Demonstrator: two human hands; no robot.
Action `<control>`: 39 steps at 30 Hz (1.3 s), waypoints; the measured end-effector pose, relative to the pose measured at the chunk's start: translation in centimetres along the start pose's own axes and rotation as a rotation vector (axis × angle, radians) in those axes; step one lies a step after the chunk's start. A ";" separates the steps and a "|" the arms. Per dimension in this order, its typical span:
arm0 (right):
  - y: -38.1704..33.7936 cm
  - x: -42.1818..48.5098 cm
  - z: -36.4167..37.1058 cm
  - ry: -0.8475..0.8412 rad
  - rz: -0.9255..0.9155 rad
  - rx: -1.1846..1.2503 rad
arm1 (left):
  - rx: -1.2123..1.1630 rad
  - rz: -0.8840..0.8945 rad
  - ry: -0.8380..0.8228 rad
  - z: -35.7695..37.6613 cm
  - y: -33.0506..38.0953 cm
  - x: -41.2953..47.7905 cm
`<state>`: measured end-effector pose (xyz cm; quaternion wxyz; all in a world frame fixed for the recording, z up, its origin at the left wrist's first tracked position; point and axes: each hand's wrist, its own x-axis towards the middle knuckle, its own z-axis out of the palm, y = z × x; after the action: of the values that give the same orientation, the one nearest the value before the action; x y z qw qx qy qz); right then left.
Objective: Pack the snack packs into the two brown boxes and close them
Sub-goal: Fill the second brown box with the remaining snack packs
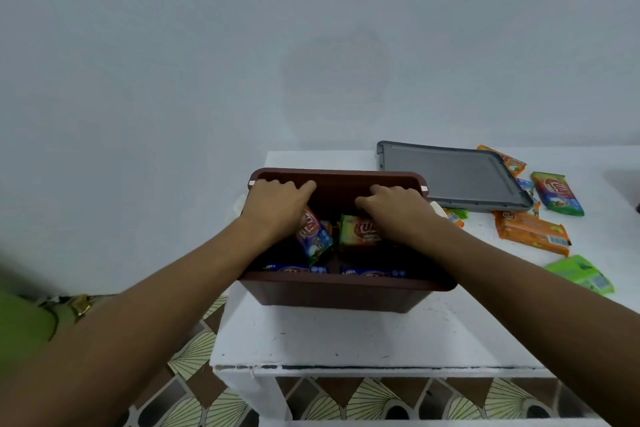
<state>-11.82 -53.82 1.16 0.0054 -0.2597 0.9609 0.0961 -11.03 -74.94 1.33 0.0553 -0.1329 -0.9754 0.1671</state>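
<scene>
both hands are down inside the brown box (339, 291), which sits open on the white counter (346, 333). the left hand (277, 204) is near the far-left corner, fingers curled round the top of a blue-and-red snack pack (313, 236) that stands tilted under the palm. the right hand (398, 211) is close alongside, fingers curled onto a green-and-yellow snack pack (355, 234) standing upright beneath it. two blue packs (294, 269) lie flat along the near wall. the grey lid (450, 177) lies behind the box to the right, with loose packs (530, 232) scattered on the counter beside it.
</scene>
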 end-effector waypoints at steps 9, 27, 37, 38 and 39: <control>-0.2 -0.3 0.2 -0.059 -0.056 -0.057 | -0.210 0.404 -0.333 0.2 -0.2 1.1; -0.1 -0.2 0.5 -0.065 0.014 -0.069 | -0.165 0.261 -0.247 1.4 -0.2 0.9; 0.1 -0.1 0.0 -0.113 0.003 -0.059 | -0.056 0.244 -0.275 1.3 -0.1 0.5; 0.1 -0.2 0.0 -0.112 0.000 -0.059 | -0.042 0.247 -0.282 1.2 -0.2 0.5; 0.1 -0.2 0.1 -0.109 -0.006 -0.062 | -0.026 0.248 -0.278 1.2 -0.2 0.5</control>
<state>-11.65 -53.61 1.07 0.0500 -0.2572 0.9549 0.1398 -11.76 -75.30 0.32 -0.1029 -0.2282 -0.9519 0.1770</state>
